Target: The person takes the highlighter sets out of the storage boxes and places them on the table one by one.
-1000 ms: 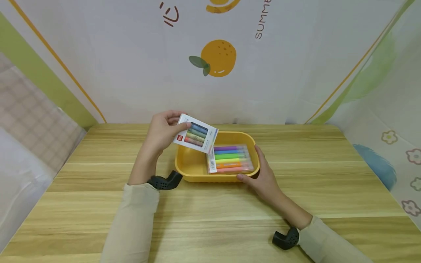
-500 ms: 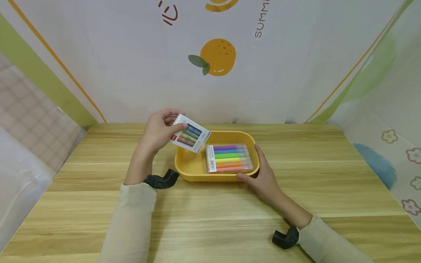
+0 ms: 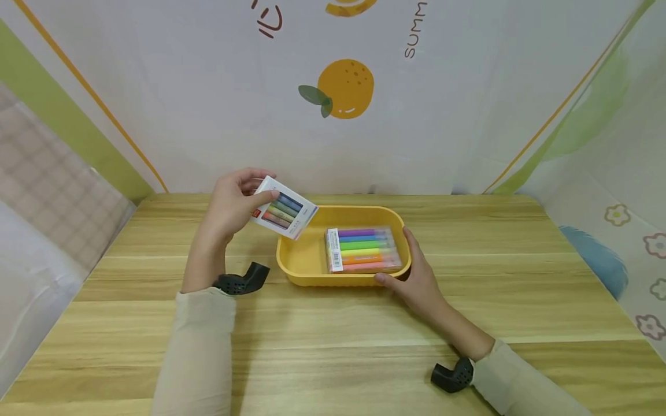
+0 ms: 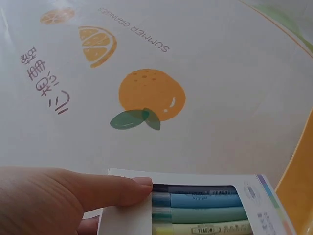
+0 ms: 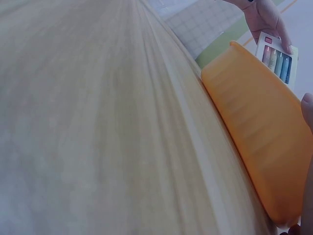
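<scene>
On the wood-grain worktop (image 3: pixel 343 352), before a fruit-printed white sheet (image 3: pixel 442 115), the right hand (image 3: pixel 416 283) grips a yellow tray (image 3: pixel 304 257); near the tray's left end, the left hand (image 3: pixel 234 199) pinches a pen box (image 3: pixel 284 209).

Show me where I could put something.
Bare woodgrain table lies in front of the yellow plastic tub and right of the right hand. Crowded: the tub's right half, with packaged rainbow markers; near its left rear, the left hand holds a flat white pen box.

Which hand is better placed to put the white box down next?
Probably the left hand: it pinches the box, near the tray's left end. The right hand grips the tray's opposite end, away from the box.
</scene>
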A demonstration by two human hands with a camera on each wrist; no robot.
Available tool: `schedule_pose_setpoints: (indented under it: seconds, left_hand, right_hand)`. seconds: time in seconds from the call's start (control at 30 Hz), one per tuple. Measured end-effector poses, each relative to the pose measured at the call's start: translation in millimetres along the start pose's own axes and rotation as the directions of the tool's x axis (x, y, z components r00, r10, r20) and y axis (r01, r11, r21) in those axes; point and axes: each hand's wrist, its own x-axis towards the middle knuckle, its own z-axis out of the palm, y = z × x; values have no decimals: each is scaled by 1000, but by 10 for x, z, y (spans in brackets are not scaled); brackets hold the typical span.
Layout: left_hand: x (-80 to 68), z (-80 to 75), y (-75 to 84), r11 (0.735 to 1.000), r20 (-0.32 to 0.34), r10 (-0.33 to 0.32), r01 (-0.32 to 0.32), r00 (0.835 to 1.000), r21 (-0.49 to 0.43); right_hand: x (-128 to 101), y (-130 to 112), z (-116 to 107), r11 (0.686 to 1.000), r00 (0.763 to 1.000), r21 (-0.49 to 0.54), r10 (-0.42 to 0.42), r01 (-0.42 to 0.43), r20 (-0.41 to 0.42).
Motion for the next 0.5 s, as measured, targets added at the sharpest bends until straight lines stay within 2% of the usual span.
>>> schedule_pose_setpoints:
  seconds: [0.23,0.5]
  left_hand:
    - [-10,-110,-54,1000,-7,-14,14,1000,-6]
    - [-23,-225,-108,999,-59,-16,13,998,-48]
  right_hand:
    - [6,-1,4,1000,1000,9,-16,17,-6]
    - [1,3,-4,1000,1000,20,-21,22,-7]
